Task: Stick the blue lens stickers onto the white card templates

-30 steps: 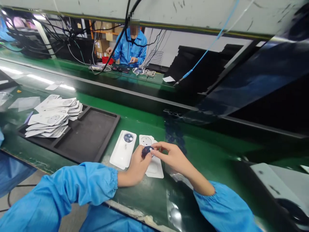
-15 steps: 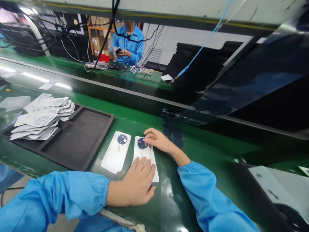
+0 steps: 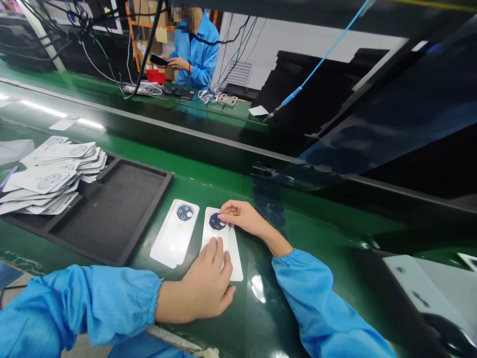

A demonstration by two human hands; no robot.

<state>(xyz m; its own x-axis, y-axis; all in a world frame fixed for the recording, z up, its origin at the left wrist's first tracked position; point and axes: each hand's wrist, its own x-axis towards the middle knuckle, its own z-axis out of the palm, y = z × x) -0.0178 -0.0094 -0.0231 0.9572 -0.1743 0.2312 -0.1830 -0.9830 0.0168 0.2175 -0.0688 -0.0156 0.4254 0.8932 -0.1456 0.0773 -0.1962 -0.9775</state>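
- Lower middle: my left hand [image 3: 203, 287] is lying open on a white card [image 3: 228, 242]
- Middle: my right hand [image 3: 243, 217] is touching a dark circle [image 3: 215, 222]; if it's gripping, I can't tell

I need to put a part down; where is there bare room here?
Two patches look bare: the wide compartment of the black tray, right of the stacked panels; and green bench between the right sleeve and the pale device. Crowded: the tray's left side, under that stack, and the panel beneath the left hand, with the right hand at its round dark piece.
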